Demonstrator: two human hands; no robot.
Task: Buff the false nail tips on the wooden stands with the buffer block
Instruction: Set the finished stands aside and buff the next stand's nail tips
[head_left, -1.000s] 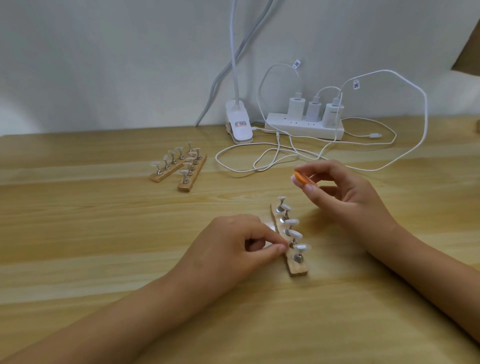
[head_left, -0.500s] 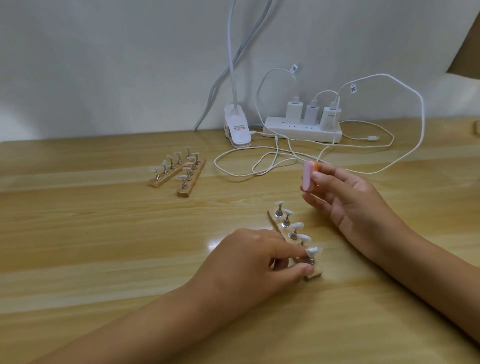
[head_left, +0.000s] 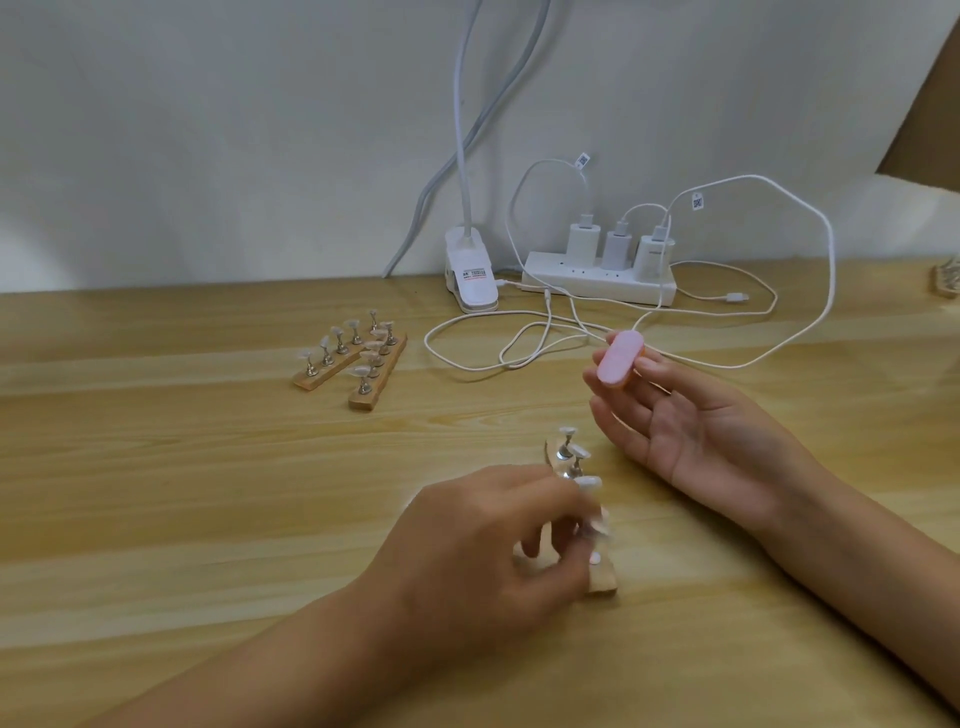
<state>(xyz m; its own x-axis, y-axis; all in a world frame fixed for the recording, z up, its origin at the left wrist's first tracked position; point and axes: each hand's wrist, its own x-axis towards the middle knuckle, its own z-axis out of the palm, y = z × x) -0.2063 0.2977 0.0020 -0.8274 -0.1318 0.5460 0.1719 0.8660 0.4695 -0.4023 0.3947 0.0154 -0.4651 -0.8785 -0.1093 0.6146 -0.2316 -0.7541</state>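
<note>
A wooden stand (head_left: 602, 579) with several false nail tips on metal posts lies near the table's middle front. My left hand (head_left: 493, 545) is blurred, its fingers curled at the stand's near end around one of the posts. My right hand (head_left: 691, 426) lies palm up to the right of the stand, and its fingertips pinch a pink buffer block (head_left: 619, 358) with an orange edge, raised above the stand's far end. Two more stands (head_left: 353, 358) with nail tips lie side by side at the back left.
A white power strip (head_left: 597, 283) with three chargers sits against the wall, and its white cables (head_left: 519, 343) loop over the table behind my right hand. A white clip lamp base (head_left: 470, 278) stands left of it. Another small object (head_left: 945, 278) shows at the right edge.
My right hand has turned palm up, so the buffer's pink face shows. My left hand has slid toward me along the stand, and the stand's near end has come closer.
</note>
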